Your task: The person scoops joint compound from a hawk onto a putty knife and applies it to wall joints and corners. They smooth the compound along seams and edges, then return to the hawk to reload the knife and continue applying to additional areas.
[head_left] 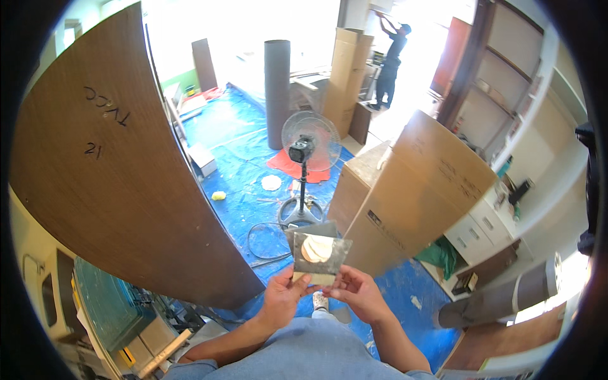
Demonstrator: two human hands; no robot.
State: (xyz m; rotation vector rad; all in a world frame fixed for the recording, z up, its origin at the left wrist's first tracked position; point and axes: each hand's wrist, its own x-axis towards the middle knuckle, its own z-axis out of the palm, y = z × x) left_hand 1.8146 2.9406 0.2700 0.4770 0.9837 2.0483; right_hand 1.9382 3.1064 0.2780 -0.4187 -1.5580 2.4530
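Observation:
My left hand [282, 296] grips the lower left of a flat, square metal scraper [340, 250] with a lump of cream paste [315, 250] on it. My right hand [360, 296] holds its lower right edge, fingers curled. A second, darker plate [323, 228] shows just behind the first; how the two sit in my fingers is partly hidden. Both hands are low in the middle of the view, above my body and my shoe.
A pedestal fan [303, 152] stands ahead on blue sheeting [237, 155]. A large brown board [120, 190] rises at left, cardboard [421, 196] leans at right. A grey roll [277, 95] stands behind. A person [389, 63] reaches up in the back doorway.

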